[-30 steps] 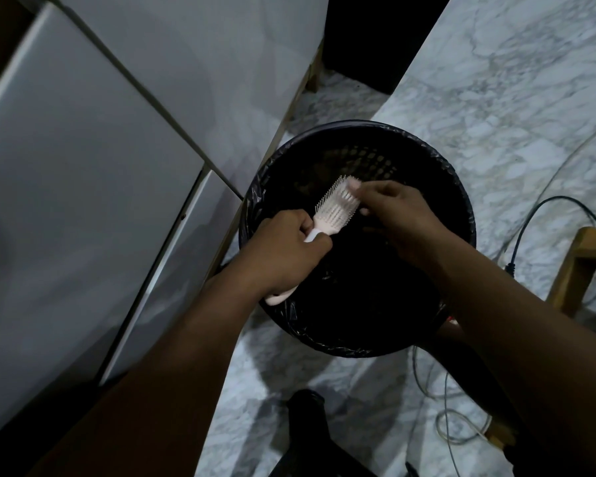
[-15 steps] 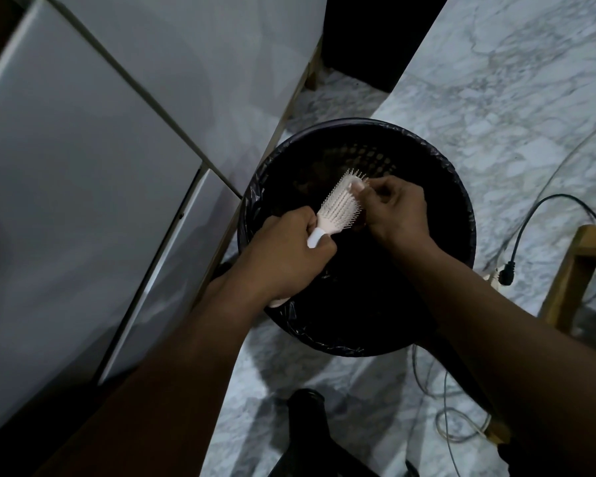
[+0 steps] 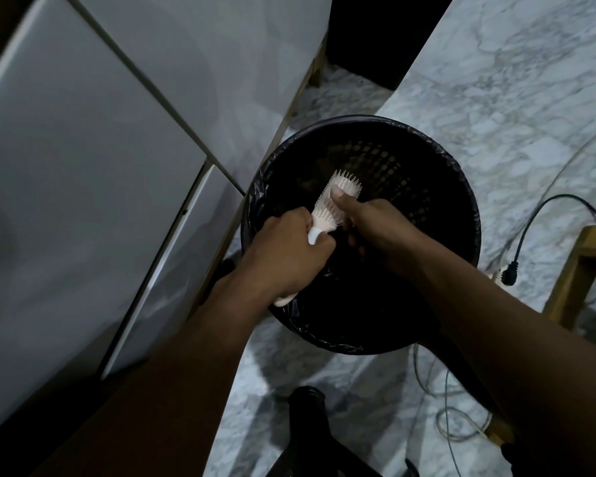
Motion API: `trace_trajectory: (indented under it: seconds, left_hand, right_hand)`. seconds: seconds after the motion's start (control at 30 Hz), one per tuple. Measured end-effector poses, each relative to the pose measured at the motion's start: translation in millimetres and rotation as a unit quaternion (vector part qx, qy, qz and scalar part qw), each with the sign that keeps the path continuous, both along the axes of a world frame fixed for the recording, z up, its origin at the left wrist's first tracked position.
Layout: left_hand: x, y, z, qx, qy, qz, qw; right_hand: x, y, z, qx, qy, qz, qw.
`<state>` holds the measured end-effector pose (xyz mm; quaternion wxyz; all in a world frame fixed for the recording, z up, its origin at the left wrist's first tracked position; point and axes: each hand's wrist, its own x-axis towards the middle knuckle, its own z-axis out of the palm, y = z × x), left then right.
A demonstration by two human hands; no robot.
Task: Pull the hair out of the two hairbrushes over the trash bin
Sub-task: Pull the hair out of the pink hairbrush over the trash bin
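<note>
A pale pink hairbrush (image 3: pixel 327 211) is held over the round black trash bin (image 3: pixel 437 160), which is lined with a black bag. My left hand (image 3: pixel 286 251) is shut around the brush's handle, at the bin's left rim. My right hand (image 3: pixel 369 218) lies across the bristle head, thumb pressed onto the bristles near the tip, the other fingers curled below it. Whether any hair is in the fingers cannot be made out in the dim light. Only one brush is in view.
White cabinet doors (image 3: pixel 93 187) rise close on the left. The floor is grey marble (image 3: pixel 516 98). A black cable with a plug (image 3: pixel 510 270) and thin wires lie at the right by a wooden leg (image 3: pixel 572 280). A dark object (image 3: pixel 307 418) stands at the bottom centre.
My right hand slid down from the brush's tip onto the middle of the bristles. The brush head tipped slightly more upright; my left hand kept its hold on the handle.
</note>
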<state>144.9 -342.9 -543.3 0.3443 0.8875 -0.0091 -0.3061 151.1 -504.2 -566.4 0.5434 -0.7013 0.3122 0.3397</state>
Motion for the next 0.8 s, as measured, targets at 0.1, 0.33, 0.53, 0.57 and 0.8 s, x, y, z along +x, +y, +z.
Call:
trace_trajectory:
  seconds: [0.1,0.33,0.53,0.57,0.8]
  left_hand:
    - [-1,0,-3,-0.001,0.002,0.009,1.000]
    - [6,-1,-6,-0.044,0.056,0.066,0.995]
    - [7,3,-9,-0.078,0.083,0.112,0.987]
    - [6,5,-10,-0.075,0.083,0.117,0.987]
    - [-28,11,-19,-0.014,0.070,0.163,0.984]
  right_hand:
    - [-1,1,-7,0.054,-0.026,-0.033,0.998]
    - [-1,-3,-11,0.230,-0.014,-0.117,0.966]
    - [-1,-4,-9,0.296,0.023,-0.141,0.944]
    - [-1,-3,-8,0.285,0.022,-0.138,0.948]
    - [-20,-5,-3,0.002,-0.069,-0.146,0.987]
